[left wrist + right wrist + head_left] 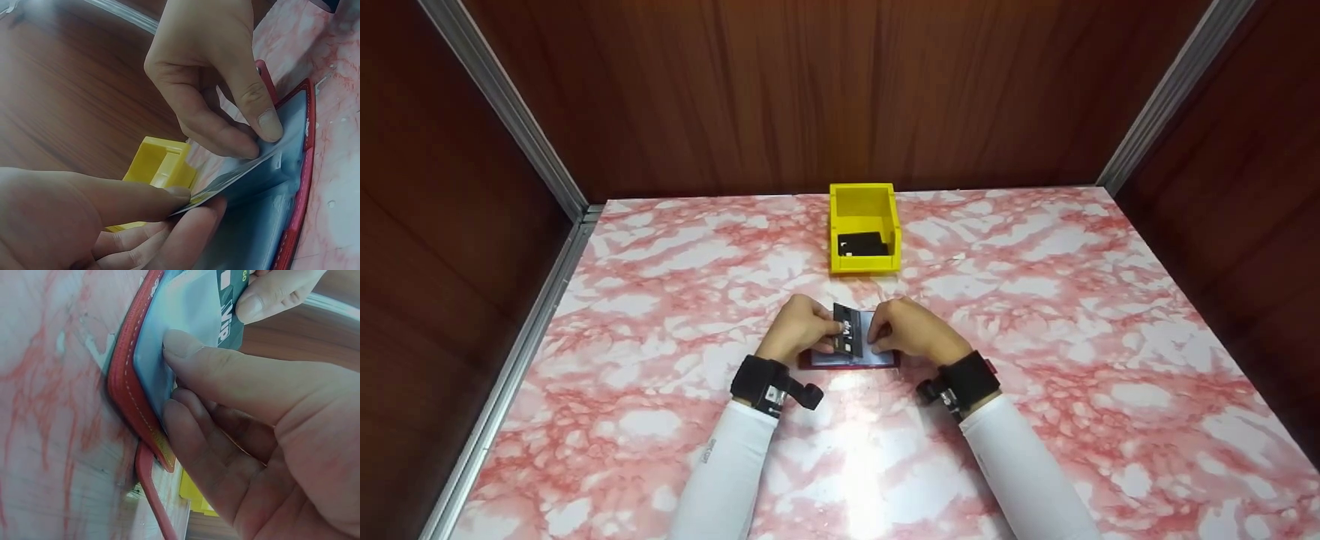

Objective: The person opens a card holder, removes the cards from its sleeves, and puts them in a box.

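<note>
A red card holder (851, 367) with clear plastic sleeves lies opened out on the table between both hands. Thumb and fingers of my left hand (802, 328) pinch a black card marked VIP (847, 330), which stands tilted over the holder. My right hand (921, 331) pinches a clear sleeve (188, 306) of the holder between thumb and fingertips. In the right wrist view the card's edge meets that sleeve's edge; how far it reaches inside I cannot tell. The red stitched cover (130, 391) shows beneath the sleeve.
Beyond the hands stands a yellow bin (865, 264) holding several black cards (861, 244). A red strap (149, 481) extends from the holder. Brown wood-grain panels (810, 97) enclose the back and sides of the red-and-white marbled table (660, 420).
</note>
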`<action>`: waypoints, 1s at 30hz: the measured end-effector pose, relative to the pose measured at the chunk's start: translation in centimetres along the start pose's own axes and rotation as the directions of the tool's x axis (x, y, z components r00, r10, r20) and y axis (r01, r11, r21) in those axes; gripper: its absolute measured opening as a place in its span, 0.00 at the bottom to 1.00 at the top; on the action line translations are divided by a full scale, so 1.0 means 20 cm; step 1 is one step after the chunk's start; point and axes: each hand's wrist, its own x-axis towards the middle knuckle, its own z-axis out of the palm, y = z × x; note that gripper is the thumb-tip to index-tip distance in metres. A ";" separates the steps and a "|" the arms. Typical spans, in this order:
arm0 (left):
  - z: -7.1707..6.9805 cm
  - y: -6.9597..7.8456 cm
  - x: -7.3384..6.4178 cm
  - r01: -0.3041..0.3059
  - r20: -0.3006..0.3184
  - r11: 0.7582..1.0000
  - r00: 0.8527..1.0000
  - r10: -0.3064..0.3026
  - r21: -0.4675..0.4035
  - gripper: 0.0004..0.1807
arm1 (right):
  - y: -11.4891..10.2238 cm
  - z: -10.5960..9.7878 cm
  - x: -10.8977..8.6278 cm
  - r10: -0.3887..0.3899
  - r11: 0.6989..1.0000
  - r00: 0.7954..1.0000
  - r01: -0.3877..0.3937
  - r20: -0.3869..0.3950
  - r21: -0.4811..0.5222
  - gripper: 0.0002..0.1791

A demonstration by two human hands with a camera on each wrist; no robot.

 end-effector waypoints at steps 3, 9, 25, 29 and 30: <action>0.00 0.00 0.00 0.002 -0.002 1.000 1.000 -0.002 -0.005 0.10 | 0.00 0.00 0.00 0.000 1.000 1.000 0.000 0.002 0.000 0.05; -0.01 0.00 0.00 0.005 -0.009 1.000 1.000 -0.005 -0.004 0.08 | -0.01 0.00 0.00 -0.002 1.000 1.000 0.002 0.007 -0.006 0.05; -0.03 0.02 0.00 -0.001 -0.024 0.998 1.000 0.003 0.056 0.08 | -0.02 -0.03 -0.02 0.003 0.999 1.000 -0.004 -0.024 -0.050 0.03; -0.04 0.01 0.00 0.000 -0.027 0.998 1.000 0.001 0.059 0.09 | -0.02 -0.03 -0.02 0.005 0.999 1.000 -0.006 -0.023 -0.033 0.03; -0.04 0.01 0.00 0.001 -0.030 0.998 1.000 0.001 0.057 0.09 | -0.02 -0.03 -0.02 0.014 1.000 1.000 -0.014 -0.017 -0.025 0.04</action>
